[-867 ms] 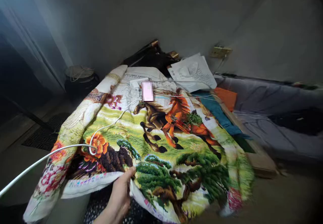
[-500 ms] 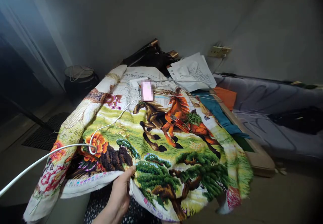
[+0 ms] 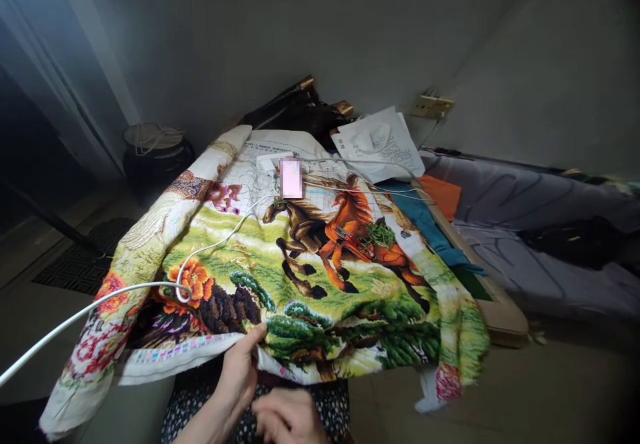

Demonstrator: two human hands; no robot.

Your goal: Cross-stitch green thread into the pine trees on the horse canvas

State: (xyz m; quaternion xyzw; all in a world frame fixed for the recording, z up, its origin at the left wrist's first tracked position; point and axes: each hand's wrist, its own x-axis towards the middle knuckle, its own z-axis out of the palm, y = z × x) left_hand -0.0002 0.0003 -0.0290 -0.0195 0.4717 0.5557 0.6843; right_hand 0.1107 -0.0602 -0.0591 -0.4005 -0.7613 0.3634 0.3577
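A large cross-stitch cloth (image 3: 300, 277) with running horses, flowers and green trees lies spread over a low table. My left hand (image 3: 237, 377) pinches the cloth's near white edge between thumb and fingers. My right hand (image 3: 287, 417) is low in the middle, just under that near edge, fingers curled; whether it holds anything I cannot tell. A bunch of green thread (image 3: 381, 234) rests on the orange horse. A white cable (image 3: 100, 304) runs from the lower left across the cloth to a white charger (image 3: 273, 162) at the far end.
Printed paper sheets (image 3: 380, 141) and a dark bag (image 3: 300, 107) lie at the cloth's far end. Teal and orange fabric (image 3: 430, 214) lies on the table's right side, with a grey-covered bed (image 3: 545, 231) beyond. A dark pot (image 3: 155, 154) stands on the floor at left. A wall socket (image 3: 431, 105) is behind.
The near right part of the cloth has been folded under, shortening its hanging edge. My right hand has come into view below the cloth. The left hand keeps its hold.
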